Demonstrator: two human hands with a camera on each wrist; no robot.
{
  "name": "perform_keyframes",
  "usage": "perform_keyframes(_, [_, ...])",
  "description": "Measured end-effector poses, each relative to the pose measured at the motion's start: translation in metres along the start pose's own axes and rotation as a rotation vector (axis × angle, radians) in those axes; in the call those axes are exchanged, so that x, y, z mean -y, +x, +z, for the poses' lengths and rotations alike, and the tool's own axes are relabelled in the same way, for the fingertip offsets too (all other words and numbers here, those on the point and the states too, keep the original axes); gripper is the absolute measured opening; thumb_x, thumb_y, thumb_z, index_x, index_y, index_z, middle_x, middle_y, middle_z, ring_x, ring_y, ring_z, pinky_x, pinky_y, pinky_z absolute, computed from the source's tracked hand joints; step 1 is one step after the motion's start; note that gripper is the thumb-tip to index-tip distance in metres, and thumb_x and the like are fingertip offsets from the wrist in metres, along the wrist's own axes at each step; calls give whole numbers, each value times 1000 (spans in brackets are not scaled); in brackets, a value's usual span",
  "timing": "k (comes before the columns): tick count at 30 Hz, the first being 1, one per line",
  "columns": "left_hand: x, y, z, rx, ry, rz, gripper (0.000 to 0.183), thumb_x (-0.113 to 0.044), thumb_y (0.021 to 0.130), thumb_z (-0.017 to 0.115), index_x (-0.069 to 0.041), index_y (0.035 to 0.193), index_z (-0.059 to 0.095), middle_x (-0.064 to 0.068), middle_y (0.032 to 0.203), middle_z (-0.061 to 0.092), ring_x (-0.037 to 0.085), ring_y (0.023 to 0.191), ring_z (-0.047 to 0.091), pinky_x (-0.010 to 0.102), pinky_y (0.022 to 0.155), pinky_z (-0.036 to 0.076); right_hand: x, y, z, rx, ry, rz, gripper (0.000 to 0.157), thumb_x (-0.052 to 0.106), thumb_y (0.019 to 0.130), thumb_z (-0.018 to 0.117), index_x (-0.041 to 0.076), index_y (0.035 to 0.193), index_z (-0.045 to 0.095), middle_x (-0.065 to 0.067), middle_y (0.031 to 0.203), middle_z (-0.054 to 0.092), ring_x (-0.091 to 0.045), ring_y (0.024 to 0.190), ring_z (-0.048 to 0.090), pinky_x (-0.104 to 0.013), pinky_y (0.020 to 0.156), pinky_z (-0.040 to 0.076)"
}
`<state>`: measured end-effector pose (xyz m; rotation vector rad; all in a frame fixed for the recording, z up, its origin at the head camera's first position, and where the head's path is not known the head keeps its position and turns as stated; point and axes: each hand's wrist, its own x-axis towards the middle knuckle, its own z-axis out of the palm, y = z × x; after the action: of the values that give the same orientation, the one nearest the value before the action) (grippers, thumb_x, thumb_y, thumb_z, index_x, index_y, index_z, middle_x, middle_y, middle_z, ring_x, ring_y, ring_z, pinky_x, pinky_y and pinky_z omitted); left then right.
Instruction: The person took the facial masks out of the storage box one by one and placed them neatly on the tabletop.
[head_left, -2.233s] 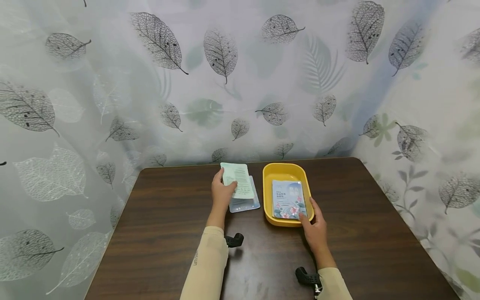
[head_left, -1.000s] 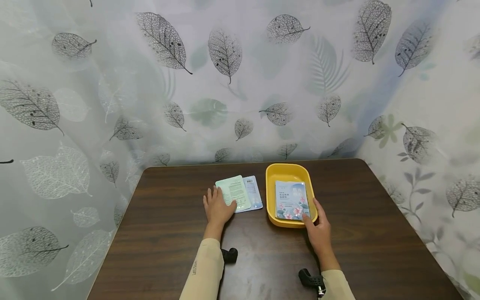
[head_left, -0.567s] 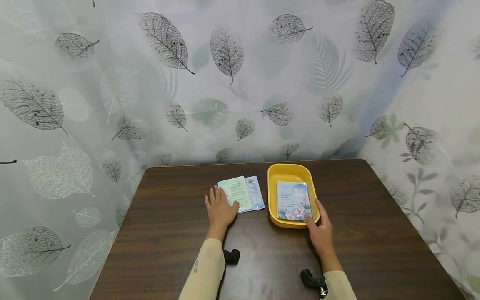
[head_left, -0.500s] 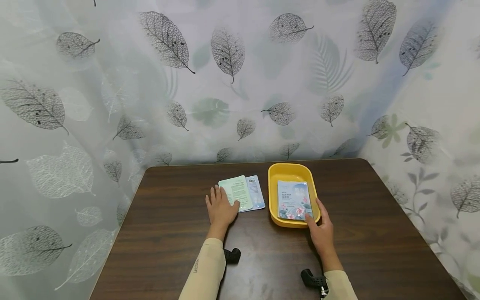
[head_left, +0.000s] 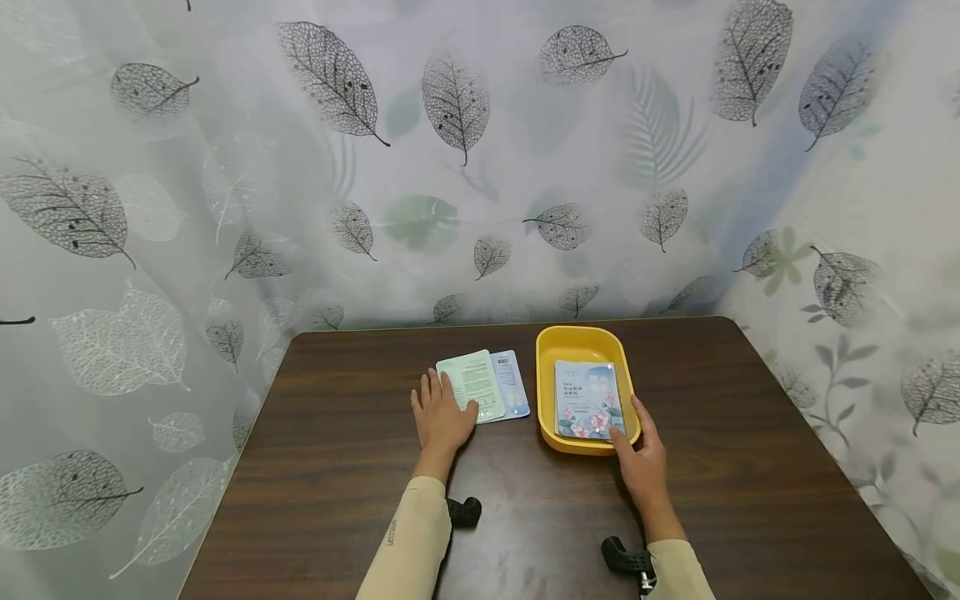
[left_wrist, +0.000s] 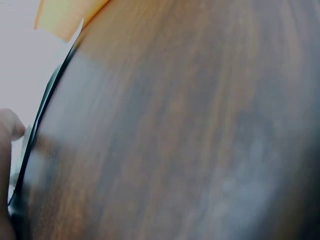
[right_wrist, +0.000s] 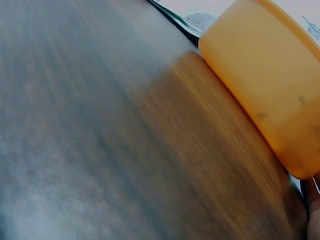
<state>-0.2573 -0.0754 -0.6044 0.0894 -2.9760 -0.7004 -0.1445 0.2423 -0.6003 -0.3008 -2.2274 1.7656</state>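
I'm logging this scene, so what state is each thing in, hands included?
Green packet: lying partly over the blue packet
Blue packet: partly covered
Yellow tub: upright, open-topped
Flower-printed packet: face up, inside the tub
Left hand: spread, touching the green packet
Right hand: gripping the tub's near right corner

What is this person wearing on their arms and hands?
The left sleeve is cream with small dark lettering; the right sleeve is cream too. A black attachment juts out beside the left sleeve, another beside the right. The left hand and right hand are gloveless.
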Motion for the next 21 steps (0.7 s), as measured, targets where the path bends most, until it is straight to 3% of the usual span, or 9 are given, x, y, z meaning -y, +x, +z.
perform_keyframes(6, [-5,1,-9,-57,-219,-6,84,-44,96,58,-4,162,25,18,171,14,36,160,14,61,127,7,0,0,-1,0,20,-4,66,18,104,58,25,162,29,-14,165,33,-20,130,50,1,90,42])
perform_keyframes(13, [-12,8,-18,-104,-396,-23,84,-41,97,61,-6,163,24,16,172,12,35,160,11,59,128,10,-2,1,0,-4,16,8,66,17,103,58,26,162,29,-12,165,33,-24,135,47,2,91,40])
perform_keyframes(21, [-49,13,-43,-132,-708,-17,81,-33,96,64,-13,164,24,9,173,13,35,159,14,59,125,22,-1,1,-1,12,24,24,68,18,103,60,29,163,28,-11,166,32,-25,140,45,3,93,37])
